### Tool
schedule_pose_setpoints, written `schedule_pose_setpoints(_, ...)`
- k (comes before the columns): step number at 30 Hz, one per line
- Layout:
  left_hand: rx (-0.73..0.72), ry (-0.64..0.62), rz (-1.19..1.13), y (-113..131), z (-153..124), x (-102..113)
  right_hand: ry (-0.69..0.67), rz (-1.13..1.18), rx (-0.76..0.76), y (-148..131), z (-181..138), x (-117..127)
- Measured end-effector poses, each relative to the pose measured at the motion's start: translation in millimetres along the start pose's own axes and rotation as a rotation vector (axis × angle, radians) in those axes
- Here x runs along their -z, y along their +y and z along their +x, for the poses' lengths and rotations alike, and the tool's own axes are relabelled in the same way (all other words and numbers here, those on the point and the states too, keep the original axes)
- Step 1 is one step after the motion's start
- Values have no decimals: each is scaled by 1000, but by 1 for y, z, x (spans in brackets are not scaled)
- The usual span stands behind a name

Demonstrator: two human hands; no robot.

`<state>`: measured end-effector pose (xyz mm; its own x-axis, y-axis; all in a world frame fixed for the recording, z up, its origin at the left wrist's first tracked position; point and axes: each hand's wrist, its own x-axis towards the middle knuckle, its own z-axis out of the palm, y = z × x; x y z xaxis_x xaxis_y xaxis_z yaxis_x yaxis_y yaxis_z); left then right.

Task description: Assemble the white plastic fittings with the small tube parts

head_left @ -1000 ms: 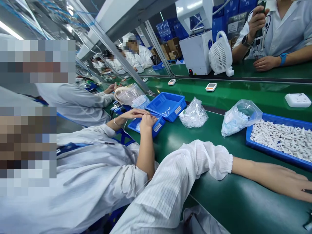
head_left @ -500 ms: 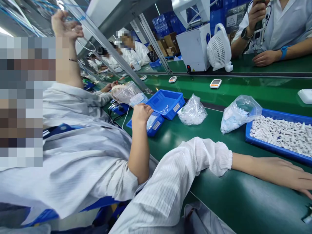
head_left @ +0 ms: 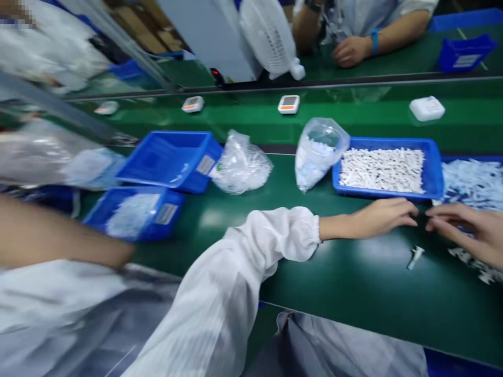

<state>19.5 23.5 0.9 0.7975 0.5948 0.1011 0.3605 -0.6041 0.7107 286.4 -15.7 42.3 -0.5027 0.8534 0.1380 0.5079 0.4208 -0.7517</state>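
Observation:
My left hand [head_left: 383, 215] reaches right over the green table, fingers stretched out and a little apart, with nothing seen in them. Facing it, my right hand [head_left: 481, 233] comes in from the right edge, its fingers loosely curved and thumb apart, apparently holding nothing. Just behind my left hand is a blue tray [head_left: 437, 167] full of small white plastic parts [head_left: 381, 170]. Light-blue parts [head_left: 471, 183] fill another container behind my right hand. On the table between and below the hands lies a single small white part [head_left: 415, 257]. Several white pieces [head_left: 485, 272] lie partly under my right hand.
Left of the tray are a bag of pale-blue parts [head_left: 316, 157], a crumpled clear bag [head_left: 241, 165] and two blue bins [head_left: 204, 165]. A green belt [head_left: 243, 115] behind carries white devices [head_left: 288, 104]. A co-worker's arm [head_left: 58, 233] is close at left; another person's hand [head_left: 351, 51] is across.
The view has swung right and down, bringing my right hand, the light-blue parts and the loose white pieces into sight. My left hand now points toward my right hand.

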Motion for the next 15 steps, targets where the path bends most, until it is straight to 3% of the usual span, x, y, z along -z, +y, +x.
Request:
schedule_pose_setpoints(5,-1,91,-121,-11,-9,-5,-81,116,-216,-16,11,-10)
schedule_pose_setpoints(9,-30,113,-120,-15,-13,-7,-162,99,-187,-22,14,-15)
schedule_pose_setpoints(15,-49,149,-130,-15,-15,-7,-130,-25,-100,-21,15,-16)
